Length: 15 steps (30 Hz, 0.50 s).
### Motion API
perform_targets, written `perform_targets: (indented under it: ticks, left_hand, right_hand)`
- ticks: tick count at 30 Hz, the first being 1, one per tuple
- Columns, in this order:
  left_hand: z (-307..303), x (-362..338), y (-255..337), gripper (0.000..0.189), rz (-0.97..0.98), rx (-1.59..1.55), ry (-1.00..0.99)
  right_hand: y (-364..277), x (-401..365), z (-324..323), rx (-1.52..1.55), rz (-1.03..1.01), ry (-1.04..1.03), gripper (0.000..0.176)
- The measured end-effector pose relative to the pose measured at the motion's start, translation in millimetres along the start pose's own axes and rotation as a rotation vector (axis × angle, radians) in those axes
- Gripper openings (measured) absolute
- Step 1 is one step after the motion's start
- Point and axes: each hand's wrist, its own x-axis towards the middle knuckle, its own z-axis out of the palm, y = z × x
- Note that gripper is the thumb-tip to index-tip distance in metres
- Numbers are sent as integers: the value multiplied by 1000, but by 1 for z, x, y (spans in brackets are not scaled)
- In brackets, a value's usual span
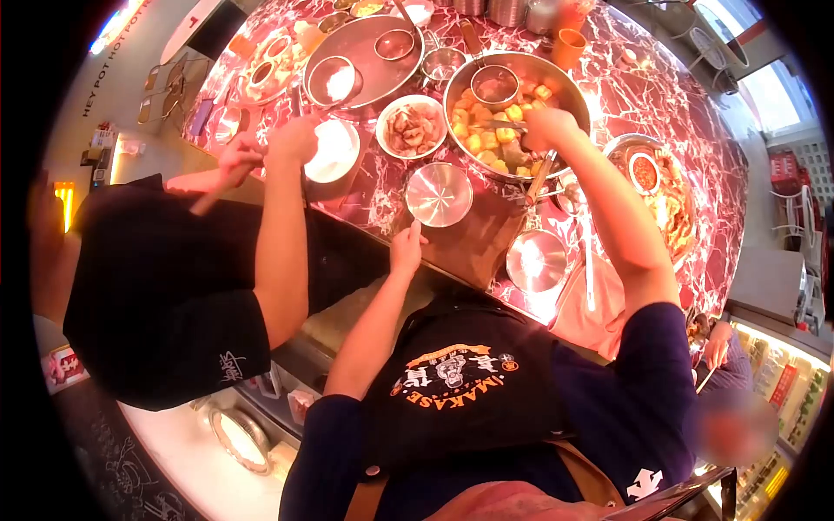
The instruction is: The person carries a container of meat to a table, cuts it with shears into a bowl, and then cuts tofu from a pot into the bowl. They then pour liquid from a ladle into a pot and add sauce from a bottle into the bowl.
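My left hand [407, 249] is closed round the short handle of a small round metal pan [440, 194], held near the table's front edge. Over the large metal pot [580, 95] my right hand [553, 130] grips a thin metal utensil [506, 125]; its exact kind I cannot make out. The utensil's tip is among yellow chunks of food [480, 139] in broth. A strainer ladle [495, 85] rests in the same pot, its handle over the far rim. Left of the pot stands a white bowl [383, 130] of cooked meat pieces.
A co-worker's hands [291, 141] work at the left, beside a white bowl [333, 151] and a second large pot [413, 76]. Another metal pan [536, 260] and a pink cloth [593, 306] lie right of me. A food platter [673, 208] sits farther right.
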Motion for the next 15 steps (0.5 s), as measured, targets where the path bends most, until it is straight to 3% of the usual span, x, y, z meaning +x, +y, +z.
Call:
perform_targets:
  ticks: [3,5,8,9,14,15]
  left_hand:
    - [-11,-25,-3,54,4,-5,79]
    - [-16,-39,-14,54,-7,-27,106]
    - [-29,-58,-33,52,-57,-40,128]
    - [-31,-67,-38,51,-78,-34,132]
    - [-37,-97,-40,37,-187,-113,92]
    - [-36,-98,-42,34,-51,-86,133]
  right_hand:
    - [-28,29,-8,67,-39,6,33]
    - [-39,37,-10,-27,-111,-128,40]
    - [-27,46,0,-161,-149,-117,34]
    - [-24,39,-13,-261,-134,-247,39]
    - [14,28,-42,-532,-70,-432,33]
    - [19,23,-49,-544,-101,-399,33]
